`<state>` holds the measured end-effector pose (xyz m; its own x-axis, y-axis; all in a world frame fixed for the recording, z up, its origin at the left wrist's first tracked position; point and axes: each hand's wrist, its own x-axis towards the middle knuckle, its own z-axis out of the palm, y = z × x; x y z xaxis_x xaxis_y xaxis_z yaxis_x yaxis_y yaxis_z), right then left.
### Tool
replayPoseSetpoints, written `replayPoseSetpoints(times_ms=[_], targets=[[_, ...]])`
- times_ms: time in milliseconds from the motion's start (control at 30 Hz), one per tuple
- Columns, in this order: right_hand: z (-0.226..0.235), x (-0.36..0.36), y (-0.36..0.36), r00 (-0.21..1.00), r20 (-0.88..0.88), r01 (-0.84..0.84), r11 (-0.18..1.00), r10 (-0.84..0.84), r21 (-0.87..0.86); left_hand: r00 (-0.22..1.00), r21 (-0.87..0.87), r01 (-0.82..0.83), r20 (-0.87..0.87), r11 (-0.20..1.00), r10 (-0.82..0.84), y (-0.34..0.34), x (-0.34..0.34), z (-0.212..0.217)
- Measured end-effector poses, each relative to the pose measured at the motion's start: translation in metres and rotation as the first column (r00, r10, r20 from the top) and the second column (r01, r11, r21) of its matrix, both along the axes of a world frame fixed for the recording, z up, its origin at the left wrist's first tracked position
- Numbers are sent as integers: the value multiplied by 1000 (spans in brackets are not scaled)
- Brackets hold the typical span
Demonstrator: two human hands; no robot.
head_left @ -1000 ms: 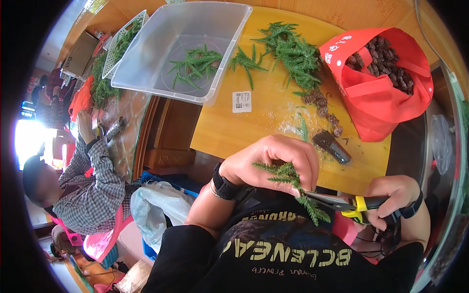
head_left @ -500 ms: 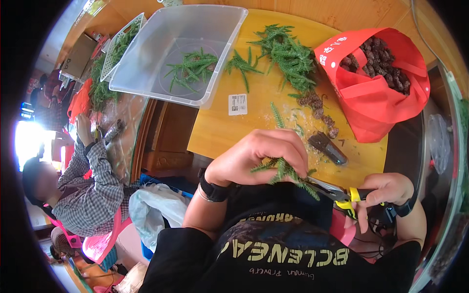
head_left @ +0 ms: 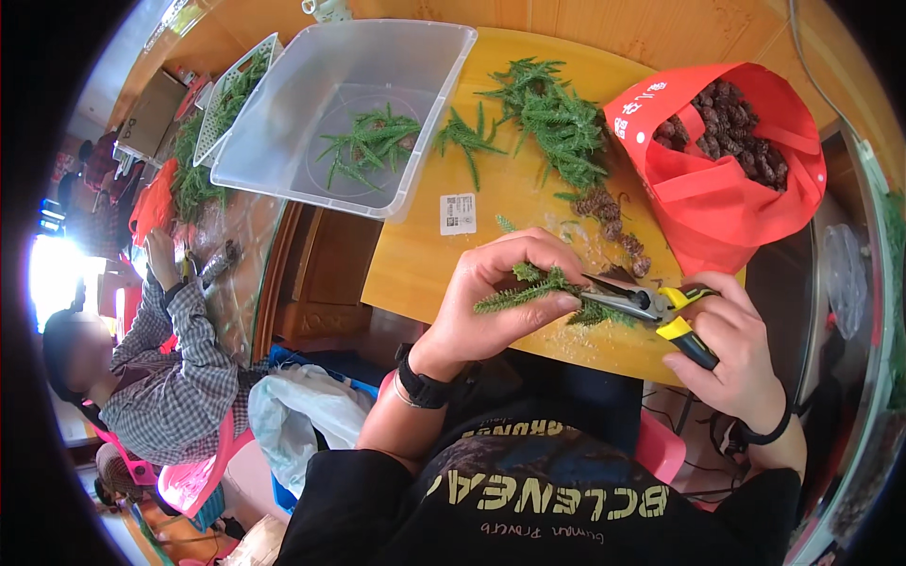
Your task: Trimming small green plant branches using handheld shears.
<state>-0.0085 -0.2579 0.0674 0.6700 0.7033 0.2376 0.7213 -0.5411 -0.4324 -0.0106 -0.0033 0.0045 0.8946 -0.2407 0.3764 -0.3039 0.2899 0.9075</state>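
Note:
Between the thumb and fingers of my left hand (head_left: pixel 505 302) is a green artificial pine sprig (head_left: pixel 524 294). My right hand (head_left: pixel 731 354) grips long-nose pliers (head_left: pixel 646 304) with yellow and black handles. The plier jaws are at the sprig beside my left fingertips; whether they close on it I cannot tell. Several pine cones (head_left: pixel 612 222) lie in a row on the yellow table (head_left: pixel 415 274) beyond my hands. A pile of green pine sprigs (head_left: pixel 562 132) lies behind them.
A clear plastic bin (head_left: pixel 283 123) with some sprigs stands at the back left. A red bag (head_left: pixel 703 222) full of pine cones is at the right. A white label (head_left: pixel 458 214) lies on the table. Another person (head_left: pixel 179 349) sits at a table on the left.
Both hands have moved up and farther over the table with the sprig and the pliers. The pliers now point left, their jaws opened somewhat, and cover the dark bundle on the table.

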Motion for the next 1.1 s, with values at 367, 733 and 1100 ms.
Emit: replayPoseSetpoints(times_ms=[367, 733, 1100], targets=[[-4, 1, 6, 972, 235, 35, 999, -24, -41, 999, -49, 21, -37, 999, -22, 0, -1, -10], [2, -2, 4, 951, 309, 15, 997, 10, -78, 999, -30, -23, -41, 999, 22, -4, -1, -5], [3, -2, 2, 965, 261, 26, 990, 12, -139, 991, -65, -20, -136, 998, 12, -8, -2, -8]])
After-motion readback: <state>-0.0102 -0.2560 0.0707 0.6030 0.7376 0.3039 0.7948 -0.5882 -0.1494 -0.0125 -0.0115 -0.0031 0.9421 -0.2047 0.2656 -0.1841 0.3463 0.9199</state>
